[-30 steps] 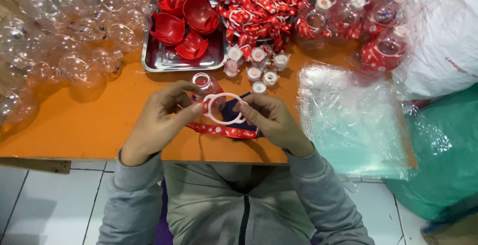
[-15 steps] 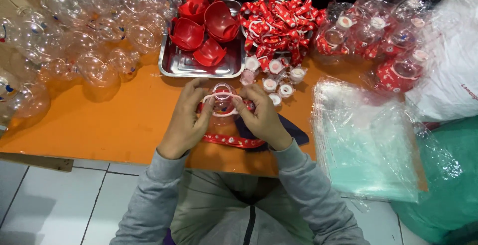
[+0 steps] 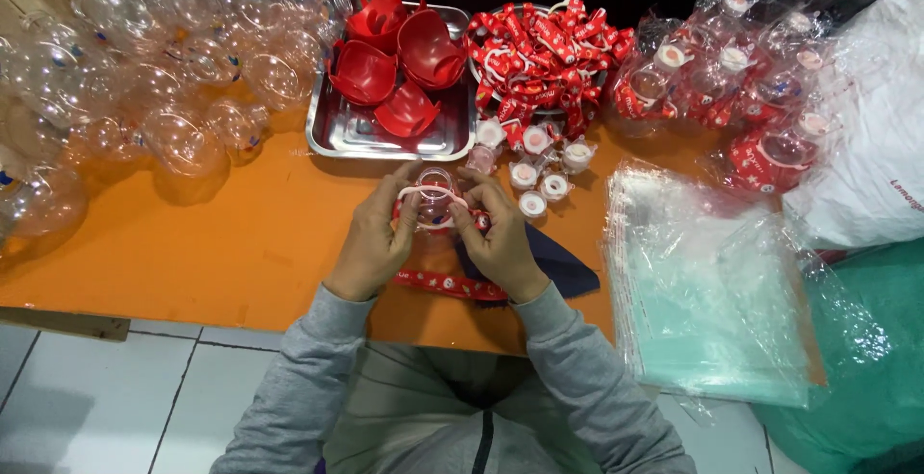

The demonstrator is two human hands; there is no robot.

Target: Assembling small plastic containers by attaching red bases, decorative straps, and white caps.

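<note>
Both hands moved up-table since before: left hand (image 3: 373, 243) and right hand (image 3: 500, 243) fingers pinch white ring (image 3: 433, 195) just short of metal tray (image 3: 332, 132); bare orange tabletop (image 3: 231, 243) left.

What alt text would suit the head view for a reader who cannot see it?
Two hands, left hand and right hand, hold a white ring with a red strap above an orange table. Behind lie a metal tray of red cups, small caps and clear bottles.
</note>
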